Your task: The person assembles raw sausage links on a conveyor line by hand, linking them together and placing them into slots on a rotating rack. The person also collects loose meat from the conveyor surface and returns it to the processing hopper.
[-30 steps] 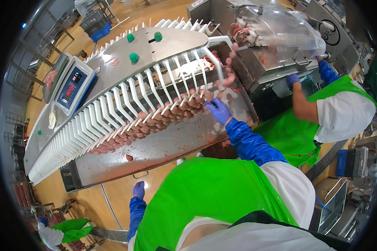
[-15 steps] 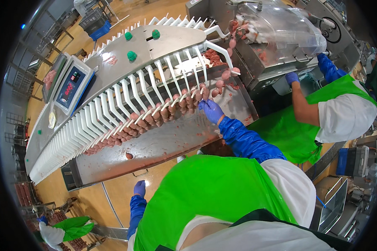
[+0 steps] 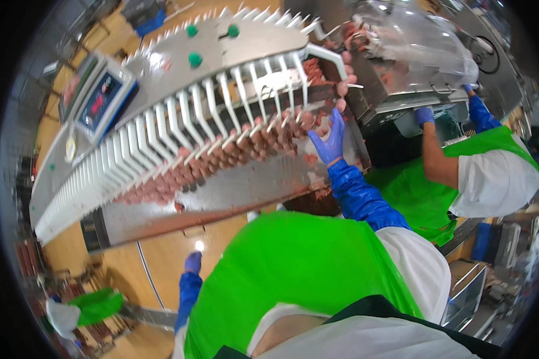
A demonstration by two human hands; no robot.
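Note:
My right hand (image 3: 329,140), in a purple glove and blue sleeve, is at the right end of the hanging sausage links (image 3: 257,142). Its thumb and fingers are spread beside several links, and I cannot tell whether it touches them. Those links hang in loops from the white hooks (image 3: 206,113) along a long oval metal rack (image 3: 156,81). My left hand (image 3: 193,262), also gloved in purple, hangs low beside my green apron, away from the rack. Its fingers are blurred and too small to make out.
Below the links runs a metal tray (image 3: 233,194) with meat scraps. A digital scale (image 3: 102,102) sits on the rack. At right, a co-worker in a green apron (image 3: 419,179) reaches to a machine with a clear cover (image 3: 419,45). Another person (image 3: 99,308) is far left.
My right hand has opened from a pinch at the links and moved slightly right and up. The rack sits a little differently in view. My left hand still hangs low.

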